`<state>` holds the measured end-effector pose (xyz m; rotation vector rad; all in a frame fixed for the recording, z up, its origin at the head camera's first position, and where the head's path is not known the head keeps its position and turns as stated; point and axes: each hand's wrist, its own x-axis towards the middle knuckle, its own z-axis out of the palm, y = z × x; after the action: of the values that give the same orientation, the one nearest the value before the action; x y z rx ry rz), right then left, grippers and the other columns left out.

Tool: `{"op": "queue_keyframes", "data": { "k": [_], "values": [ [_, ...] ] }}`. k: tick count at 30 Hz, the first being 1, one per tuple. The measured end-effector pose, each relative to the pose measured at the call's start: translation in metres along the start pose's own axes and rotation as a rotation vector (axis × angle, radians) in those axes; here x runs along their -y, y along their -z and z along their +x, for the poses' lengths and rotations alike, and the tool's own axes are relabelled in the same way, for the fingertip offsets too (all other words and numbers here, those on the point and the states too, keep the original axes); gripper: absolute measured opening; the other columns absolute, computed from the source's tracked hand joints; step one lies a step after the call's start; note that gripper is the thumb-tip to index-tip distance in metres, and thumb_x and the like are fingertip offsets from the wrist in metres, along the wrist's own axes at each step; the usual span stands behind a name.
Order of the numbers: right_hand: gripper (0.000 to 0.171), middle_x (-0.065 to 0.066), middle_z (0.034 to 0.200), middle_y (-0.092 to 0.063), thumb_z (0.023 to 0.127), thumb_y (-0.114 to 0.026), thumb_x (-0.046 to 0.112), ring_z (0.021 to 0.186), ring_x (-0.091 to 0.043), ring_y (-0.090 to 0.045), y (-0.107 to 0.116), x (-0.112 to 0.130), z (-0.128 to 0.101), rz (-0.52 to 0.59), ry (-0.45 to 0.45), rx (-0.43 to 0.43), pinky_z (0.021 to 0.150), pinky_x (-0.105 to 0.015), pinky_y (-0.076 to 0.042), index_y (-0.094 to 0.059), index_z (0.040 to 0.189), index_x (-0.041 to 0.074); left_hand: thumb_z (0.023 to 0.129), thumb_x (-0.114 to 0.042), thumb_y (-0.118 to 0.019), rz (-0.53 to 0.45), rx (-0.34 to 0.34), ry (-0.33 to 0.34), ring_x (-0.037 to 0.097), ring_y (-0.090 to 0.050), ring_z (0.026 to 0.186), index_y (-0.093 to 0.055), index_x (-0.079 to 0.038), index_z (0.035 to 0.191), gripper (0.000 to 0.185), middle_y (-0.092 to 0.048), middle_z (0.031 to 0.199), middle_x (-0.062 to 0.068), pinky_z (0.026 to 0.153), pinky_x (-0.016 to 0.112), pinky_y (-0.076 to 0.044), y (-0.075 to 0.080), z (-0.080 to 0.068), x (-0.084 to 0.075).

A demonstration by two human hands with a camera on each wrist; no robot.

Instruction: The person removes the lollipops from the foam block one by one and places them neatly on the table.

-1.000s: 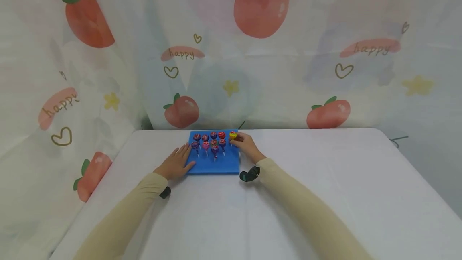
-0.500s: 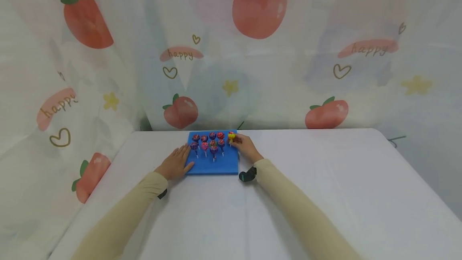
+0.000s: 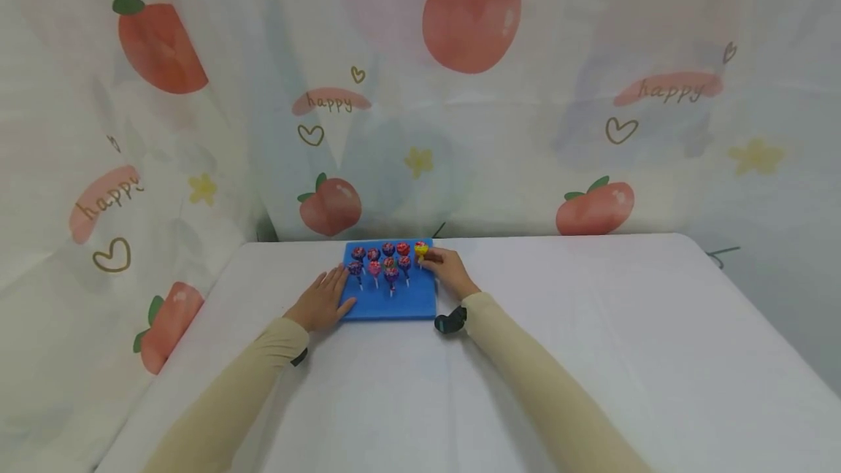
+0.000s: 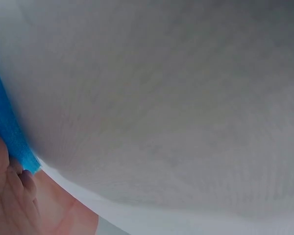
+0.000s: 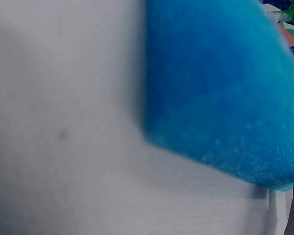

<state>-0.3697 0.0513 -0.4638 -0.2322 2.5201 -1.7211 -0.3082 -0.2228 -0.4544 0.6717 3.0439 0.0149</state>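
A blue foam block [image 3: 394,304] lies on the white table [image 3: 591,327] near the far edge, with several lollipops [image 3: 390,266] stuck upright in it in rows. My right hand [image 3: 442,266] pinches the yellow lollipop [image 3: 421,248] at the block's far right corner. With fingers straight, my left hand [image 3: 323,298] lies flat against the block's left edge. The left wrist view shows the blue foam block [image 4: 7,129] beside my fingers [image 4: 10,196]. In the right wrist view only a blurred corner of the foam block [image 5: 220,93] appears.
A white curtain [image 3: 460,93] printed with peaches hangs right behind the table and along its left side. Both my sleeves [image 3: 525,385] stretch across the near half of the table. A rounded table corner [image 3: 690,239] lies at the far right.
The right hand with the yellow lollipop has stayed at the block's far right corner, shifting only slightly. The left hand has not moved.
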Motion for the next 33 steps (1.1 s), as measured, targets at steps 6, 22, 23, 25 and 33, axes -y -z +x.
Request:
{"op": "queue_keyframes", "data": {
  "k": [6, 22, 23, 25, 33],
  "values": [
    [0.026, -0.016, 0.119, -0.063, 0.094, -0.056, 0.012, 0.112, -0.027, -0.058, -0.001, 0.0, 0.001, 0.023, -0.01, -0.003, 0.101, -0.039, -0.046, -0.063, 0.117, 0.001, 0.099, -0.038, -0.04, 0.047, 0.003, -0.002, 0.039, -0.024, 0.142, -0.024, 0.01, 0.144, 0.068, -0.023, 0.152, 0.026, 0.117, 0.05, -0.02, 0.001, 0.0, 0.001],
    [0.026, -0.019, 0.117, -0.064, 0.093, -0.057, 0.009, 0.11, -0.028, -0.06, -0.002, 0.001, 0.004, 0.04, 0.009, -0.044, 0.099, -0.039, -0.048, -0.064, 0.115, -0.002, 0.099, -0.041, -0.038, 0.053, -0.005, 0.009, 0.037, -0.024, 0.142, -0.022, 0.008, 0.145, 0.069, -0.022, 0.153, 0.025, 0.117, 0.049, -0.02, -0.003, 0.002, 0.001],
    [0.026, -0.019, 0.117, -0.064, 0.093, -0.058, 0.01, 0.11, -0.028, -0.059, -0.002, 0.001, 0.004, 0.042, 0.003, -0.046, 0.099, -0.039, -0.048, -0.064, 0.115, -0.002, 0.099, -0.041, -0.038, 0.048, -0.007, 0.011, 0.037, -0.025, 0.142, -0.023, 0.008, 0.145, 0.07, -0.023, 0.153, 0.025, 0.117, 0.049, -0.02, -0.004, 0.003, 0.002],
    [0.026, -0.019, 0.118, -0.064, 0.093, -0.058, 0.01, 0.111, -0.028, -0.059, -0.003, 0.001, 0.003, 0.065, -0.017, -0.053, 0.1, -0.039, -0.047, -0.064, 0.115, -0.001, 0.099, -0.04, -0.04, 0.043, -0.013, 0.006, 0.038, -0.025, 0.142, -0.024, 0.009, 0.144, 0.069, -0.024, 0.152, 0.025, 0.117, 0.05, -0.02, -0.006, 0.004, 0.002],
    [0.03, -0.017, 0.123, -0.062, 0.089, -0.063, 0.011, 0.119, -0.028, -0.055, -0.005, -0.001, -0.001, 0.222, -0.094, -0.122, 0.105, -0.04, -0.043, -0.064, 0.118, 0.001, 0.099, -0.038, -0.04, 0.045, -0.003, 0.006, 0.038, -0.025, 0.142, -0.023, 0.01, 0.144, 0.068, -0.023, 0.152, 0.026, 0.117, 0.05, -0.02, -0.006, 0.002, 0.001]
  ]
}}
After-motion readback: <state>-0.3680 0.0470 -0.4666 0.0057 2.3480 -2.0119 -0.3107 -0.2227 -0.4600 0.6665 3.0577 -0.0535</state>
